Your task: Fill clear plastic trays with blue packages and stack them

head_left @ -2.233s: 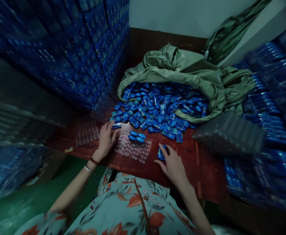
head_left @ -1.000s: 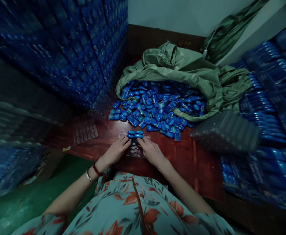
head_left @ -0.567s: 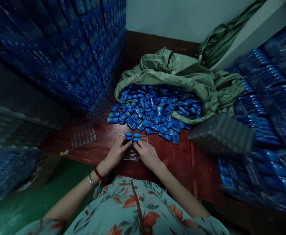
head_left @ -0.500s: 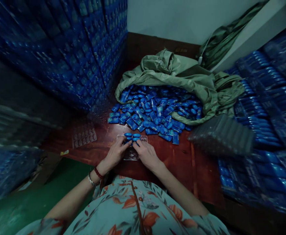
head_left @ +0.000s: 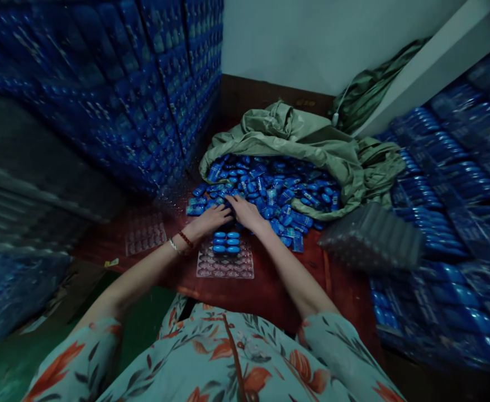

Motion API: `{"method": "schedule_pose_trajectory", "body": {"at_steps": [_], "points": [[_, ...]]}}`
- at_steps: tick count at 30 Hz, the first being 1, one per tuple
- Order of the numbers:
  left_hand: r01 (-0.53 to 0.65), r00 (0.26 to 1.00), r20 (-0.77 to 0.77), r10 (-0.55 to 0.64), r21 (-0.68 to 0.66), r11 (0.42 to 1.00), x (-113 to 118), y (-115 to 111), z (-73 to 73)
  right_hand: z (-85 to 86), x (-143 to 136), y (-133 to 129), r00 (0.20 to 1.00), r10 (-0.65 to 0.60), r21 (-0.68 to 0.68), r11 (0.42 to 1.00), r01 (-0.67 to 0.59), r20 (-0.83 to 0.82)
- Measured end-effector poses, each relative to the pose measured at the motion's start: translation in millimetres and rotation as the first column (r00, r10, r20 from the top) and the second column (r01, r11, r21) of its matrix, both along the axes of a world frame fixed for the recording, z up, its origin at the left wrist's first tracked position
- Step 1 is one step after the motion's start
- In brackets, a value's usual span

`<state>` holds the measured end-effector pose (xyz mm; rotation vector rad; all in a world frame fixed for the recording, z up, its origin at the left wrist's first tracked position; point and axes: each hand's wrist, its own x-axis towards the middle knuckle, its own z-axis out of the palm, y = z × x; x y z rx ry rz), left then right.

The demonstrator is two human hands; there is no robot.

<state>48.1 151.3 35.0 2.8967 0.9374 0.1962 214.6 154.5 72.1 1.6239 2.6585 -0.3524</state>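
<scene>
A pile of small blue packets [head_left: 272, 196] spills from the mouth of a green cloth sack [head_left: 312, 138]. My left hand [head_left: 214, 216] lies at the pile's near edge, fingers stretched out over the packets. Beside it, my right hand [head_left: 245, 213] reaches onto the same pile with its fingers extended; their tips are partly lost among the packets. Below my hands a clear plastic tray [head_left: 226, 269] with moulded pockets rests on the red tabletop. Several blue packets [head_left: 226, 242] sit in its upper middle in two columns; its lower pockets hold none.
Another clear tray [head_left: 145, 231] lies to the left on the red tabletop [head_left: 278, 287]. A stack of nested trays [head_left: 372, 237] stands at the right. Tall walls of filled blue packages rise at the left [head_left: 144, 95] and the right [head_left: 450, 190].
Both hands have left the tray and moved forward onto the pile of packets. The packets in the tray are now uncovered. The view has shifted slightly.
</scene>
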Motion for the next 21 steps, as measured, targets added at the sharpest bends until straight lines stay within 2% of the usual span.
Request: {"method": "schedule_pose_trajectory", "body": {"at_steps": [3, 6, 7, 9, 10, 12, 13, 14, 15, 16, 18, 21], "points": [[0.038, 0.998, -0.047, -0.038, 0.01, 0.999, 5.2, 6.9, 0.2, 1.2, -12.7, 20.3, 0.995, 0.054, -0.069, 0.996, -0.049, 0.079], [-0.013, 1.0, -0.004, 0.013, 0.0, 1.0, -6.1, 3.9, 1.7, 3.2, -9.4, 16.9, 0.998, 0.025, -0.045, 0.999, -0.023, 0.056], [-0.055, 0.997, 0.051, 0.055, -0.006, 0.998, -13.2, -0.2, 2.7, 4.1, -4.1, 11.0, 1.0, -0.003, -0.022, 1.0, 0.003, 0.007], [-0.178, 0.956, 0.23, 0.183, -0.041, 0.983, -30.8, -15.7, 5.0, 4.9, 12.2, -7.5, 0.978, -0.066, 0.046, 0.996, 0.076, -0.198], [-0.27, 0.897, 0.343, 0.278, -0.073, 0.96, -40.4, -27.4, 6.0, 4.5, 22.5, -20.0, 0.937, -0.095, 0.076, 0.989, 0.128, -0.336], [-0.479, 0.685, 0.543, 0.485, -0.167, 0.862, -58.2, -58.1, 7.2, 0.8, 44.4, -50.3, 0.799, -0.143, 0.081, 0.969, 0.232, -0.584], [-0.578, 0.553, 0.611, 0.566, -0.208, 0.789, -65.5, -75.9, 7.3, -2.4, 54.4, -67.0, 0.724, -0.186, 0.04, 0.958, 0.283, -0.664], [-0.636, 0.459, 0.647, 0.609, -0.239, 0.734, -70.9, -94.4, 7.1, -6.4, 62.7, -83.7, 0.648, -0.236, -0.026, 0.948, 0.317, -0.724], [-0.656, 0.408, 0.668, 0.622, -0.259, 0.709, -74.1, -112.4, 6.6, -11.1, 68.6, -99.7, 0.588, -0.279, -0.095, 0.941, 0.324, -0.759], [-0.639, 0.406, 0.673, 0.618, -0.274, 0.719, -74.9, -129.0, 5.8, -16.1, 71.7, -114.3, 0.552, -0.308, -0.147, 0.937, 0.316, -0.775], [-0.542, 0.473, 0.665, 0.578, -0.298, 0.786, -69.2, -154.7, 4.2, -26.1, 69.0, -136.8, 0.545, -0.318, -0.17, 0.937, 0.304, -0.776], [-0.389, 0.591, 0.642, 0.489, -0.305, 0.87, -49.3, -169.6, 1.5, -37.4, 51.3, -151.7, 0.631, -0.191, -0.042, 0.969, 0.243, -0.751]]}}
